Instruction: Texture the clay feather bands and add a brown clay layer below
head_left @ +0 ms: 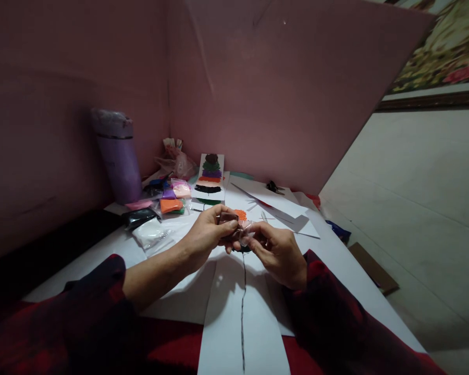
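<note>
Your left hand pinches a small clear packet, dark inside, above the white paper strip with its black line. Your right hand grips the packet's clear end in its fingertips. Orange packet, white packet: left of the strip. Color-banded card: beyond the strip.

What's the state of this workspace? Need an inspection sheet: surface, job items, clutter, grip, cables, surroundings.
Surface: white paper; red cloth at near edge.
Job items: clear packet between the hands, above a paper strip with a dark line.
Clutter: coloured packets, purple bottle, colour-banded card at the back.
Grip: left hand and right hand both on the packet.
Cables: nothing seen.
Surroundings: pink panels, framed picture upper right.
</note>
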A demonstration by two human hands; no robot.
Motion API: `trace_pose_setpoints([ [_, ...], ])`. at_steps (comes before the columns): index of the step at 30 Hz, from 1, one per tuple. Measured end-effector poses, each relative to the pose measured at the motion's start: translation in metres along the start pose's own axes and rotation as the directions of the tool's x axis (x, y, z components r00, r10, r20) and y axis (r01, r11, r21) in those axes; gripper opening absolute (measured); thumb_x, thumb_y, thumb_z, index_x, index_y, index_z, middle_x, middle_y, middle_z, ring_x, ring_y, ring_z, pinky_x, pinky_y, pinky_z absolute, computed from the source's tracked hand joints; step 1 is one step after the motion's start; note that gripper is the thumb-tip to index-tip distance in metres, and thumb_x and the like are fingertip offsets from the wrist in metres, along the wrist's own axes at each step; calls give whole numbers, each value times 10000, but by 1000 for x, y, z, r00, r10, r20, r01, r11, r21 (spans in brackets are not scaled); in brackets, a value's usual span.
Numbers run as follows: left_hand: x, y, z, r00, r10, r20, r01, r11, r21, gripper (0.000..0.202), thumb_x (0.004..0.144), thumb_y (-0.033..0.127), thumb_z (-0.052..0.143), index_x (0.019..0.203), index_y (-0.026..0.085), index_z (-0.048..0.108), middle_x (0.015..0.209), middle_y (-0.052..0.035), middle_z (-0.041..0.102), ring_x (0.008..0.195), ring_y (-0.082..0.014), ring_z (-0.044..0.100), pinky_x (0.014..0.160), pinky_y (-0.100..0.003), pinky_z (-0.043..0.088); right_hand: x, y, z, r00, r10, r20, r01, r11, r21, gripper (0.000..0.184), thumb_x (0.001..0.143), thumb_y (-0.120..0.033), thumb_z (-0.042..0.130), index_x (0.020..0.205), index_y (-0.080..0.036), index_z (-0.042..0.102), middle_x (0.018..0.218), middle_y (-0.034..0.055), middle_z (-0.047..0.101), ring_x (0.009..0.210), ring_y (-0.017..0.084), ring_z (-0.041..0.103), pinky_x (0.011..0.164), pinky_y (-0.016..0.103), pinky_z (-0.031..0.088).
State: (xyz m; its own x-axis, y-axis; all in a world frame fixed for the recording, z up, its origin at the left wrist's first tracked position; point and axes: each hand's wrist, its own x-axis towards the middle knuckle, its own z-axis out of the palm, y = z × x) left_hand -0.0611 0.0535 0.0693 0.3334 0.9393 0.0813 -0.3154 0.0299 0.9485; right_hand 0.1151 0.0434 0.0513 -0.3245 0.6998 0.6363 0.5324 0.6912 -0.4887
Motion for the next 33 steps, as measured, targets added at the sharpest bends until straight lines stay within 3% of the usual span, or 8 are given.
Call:
trace_pose_setpoints([
  [5,-2,3,2,993,-105,-44,104,994,-29,153,780,113,639,826,142,495,664,-31,631,495,-121,619,426,-178,424,1,-2,-2,996,-66,53,74,984,-163,116,879,-259,572,909,-214,675,572,-10,646,422,110,491,484,241,372],
  [9,-2,5,5,989,-139,-60,139,990,4,103,820,56,556,839,133,490,647,-29,623,481,-120,617,414,-174,428,0,0,-1,994,-83,69,94,981,-171,121,888,-250,550,887,-196,659,597,2,659,430,107,500,481,237,365],
  [12,-1,6,6,990,-124,-60,126,992,31,106,830,50,545,837,135,482,632,-21,618,463,-123,614,400,-177,431,0,0,0,999,-16,38,17,999,-43,94,866,-228,564,847,-194,650,597,-7,639,435,97,496,462,225,366],
  [15,0,7,5,993,-101,-65,103,994,22,109,838,46,544,843,135,481,627,-7,609,454,-118,610,394,-176,436,2,-2,0,988,152,0,-149,968,200,88,843,-261,612,802,-186,637,549,-27,579,438,95,482,438,217,378],
  [19,2,7,2,992,-94,-90,94,996,-4,118,854,22,518,855,132,477,624,-8,609,446,-108,604,394,-169,436,8,-2,-4,927,374,13,-329,798,505,240,808,-405,680,773,-180,606,459,-68,483,363,73,393,344,195,324],
  [25,4,7,-1,988,-86,-128,82,996,-37,141,870,-14,483,876,127,474,629,-17,617,446,-105,602,403,-171,448,12,1,-4,867,448,219,-442,485,755,408,727,-553,740,729,-177,580,477,-77,472,360,55,366,289,165,320],
  [28,4,9,-1,985,-73,-154,68,997,-36,144,873,-19,486,872,125,473,620,-17,618,442,-101,597,410,-169,455,13,-1,-4,822,479,307,-493,332,804,399,707,-484,784,667,-181,527,537,-63,515,388,47,373,282,143,310],
  [33,4,10,1,978,-104,-181,98,994,-42,154,876,-27,481,874,126,467,620,-8,611,430,-96,591,401,-164,449,17,-3,-9,777,495,389,-538,201,819,302,685,-329,818,731,-164,570,687,-2,612,510,71,504,371,141,403],
])
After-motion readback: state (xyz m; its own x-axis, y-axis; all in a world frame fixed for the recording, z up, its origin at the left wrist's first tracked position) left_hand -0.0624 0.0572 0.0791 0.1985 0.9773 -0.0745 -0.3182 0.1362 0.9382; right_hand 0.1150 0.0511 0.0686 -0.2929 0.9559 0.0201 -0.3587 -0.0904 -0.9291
